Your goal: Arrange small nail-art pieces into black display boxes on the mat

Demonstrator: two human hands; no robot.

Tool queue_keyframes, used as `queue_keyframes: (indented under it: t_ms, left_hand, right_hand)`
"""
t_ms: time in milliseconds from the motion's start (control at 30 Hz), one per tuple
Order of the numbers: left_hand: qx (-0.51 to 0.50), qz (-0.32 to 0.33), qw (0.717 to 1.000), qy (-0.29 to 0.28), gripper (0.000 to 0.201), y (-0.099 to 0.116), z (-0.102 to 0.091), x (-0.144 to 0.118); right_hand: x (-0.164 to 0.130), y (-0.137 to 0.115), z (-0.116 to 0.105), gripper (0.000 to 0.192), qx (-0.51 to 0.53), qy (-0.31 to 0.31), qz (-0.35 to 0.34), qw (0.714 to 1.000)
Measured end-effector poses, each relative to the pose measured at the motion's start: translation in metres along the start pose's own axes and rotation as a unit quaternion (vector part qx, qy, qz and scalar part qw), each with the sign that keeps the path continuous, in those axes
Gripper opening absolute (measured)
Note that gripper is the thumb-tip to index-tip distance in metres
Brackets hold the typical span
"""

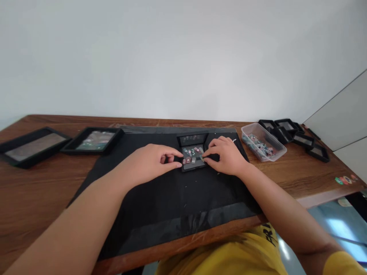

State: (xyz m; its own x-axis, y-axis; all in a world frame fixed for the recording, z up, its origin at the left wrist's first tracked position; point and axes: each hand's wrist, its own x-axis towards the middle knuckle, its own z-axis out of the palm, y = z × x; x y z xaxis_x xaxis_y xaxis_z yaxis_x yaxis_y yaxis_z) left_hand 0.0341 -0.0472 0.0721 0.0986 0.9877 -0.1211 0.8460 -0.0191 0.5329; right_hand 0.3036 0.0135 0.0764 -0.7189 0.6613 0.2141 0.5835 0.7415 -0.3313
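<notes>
A small black hinged case (194, 165) lies with its lid raised on a black mat in front of me. Inside it are rows of small decorated pieces that look like press-on nails (193, 152), pink, teal and dark. My left hand (153, 162) is at the case's left edge, thumb and forefinger apart and the other fingers curled. At the right edge, my right hand (225, 156) has its thumb and forefinger pinched at a small press-on nail (203, 157), mostly hidden by the fingertips.
The black mat (160, 214) covers the middle of the wooden table (34, 194). A clear plastic tub (276, 152) of similar small pieces stands at right, beside several black frame-like cases (317, 152). Two larger black trays (27, 164) (86, 151) sit at left. A wall rises behind.
</notes>
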Motion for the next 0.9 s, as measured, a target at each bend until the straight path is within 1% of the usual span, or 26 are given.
queue_keyframes:
  t_ms: [167,300,400,600,733,900]
  left_hand:
    - [0.014,0.0,1.0,-0.005,0.032,0.004,0.001,0.003]
    - [0.0,0.021,0.999,0.024,0.03,-0.001,0.007,0.005]
    - [0.004,0.02,0.999,0.036,0.03,-0.003,0.01,0.006]
    - [0.005,-0.001,1.0,0.018,0.031,0.002,0.012,0.006]
    - [-0.003,0.007,1.0,0.009,0.031,0.001,0.012,0.006]
    - [-0.032,0.024,0.999,0.001,0.035,-0.002,0.013,0.006]
  right_hand:
    - [-0.001,0.005,0.0,0.021,-0.004,0.005,0.007,1.0]
    - [-0.001,0.006,0.001,0.019,-0.01,-0.013,0.008,1.0]
    - [-0.001,0.006,0.003,0.02,-0.009,-0.019,0.013,1.0]
    - [0.0,0.006,0.005,0.021,0.007,-0.03,0.028,0.999]
    - [0.001,0.007,0.005,0.019,0.014,-0.034,0.03,0.999]
    - [-0.001,0.005,0.002,0.018,0.015,-0.051,0.011,0.999]
